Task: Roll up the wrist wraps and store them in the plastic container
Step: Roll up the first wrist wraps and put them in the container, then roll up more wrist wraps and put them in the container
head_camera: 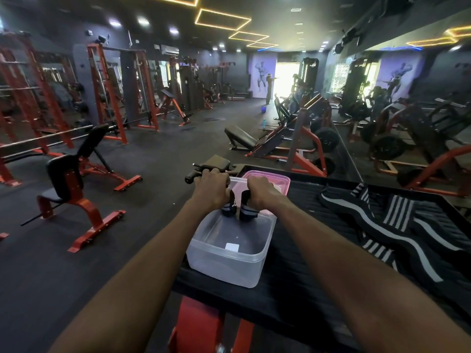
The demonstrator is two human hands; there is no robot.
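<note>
A clear plastic container (224, 261) stands on a black ribbed platform (300, 284). My left hand (211, 189) grips a rolled black wrist wrap (228, 205) upright over the container's far end. My right hand (262, 192) grips a second rolled wrap (246, 208) with grey stripes beside it. Both rolls hang inside the container's rim, close together. To the right on the platform lie several unrolled black wraps with white stripes (390, 225).
A pink lid (277, 178) leans behind the container. A white label (232, 246) lies on the container's floor. Red and black gym benches and racks stand on the dark floor to the left and ahead. A mirror wall runs along the right.
</note>
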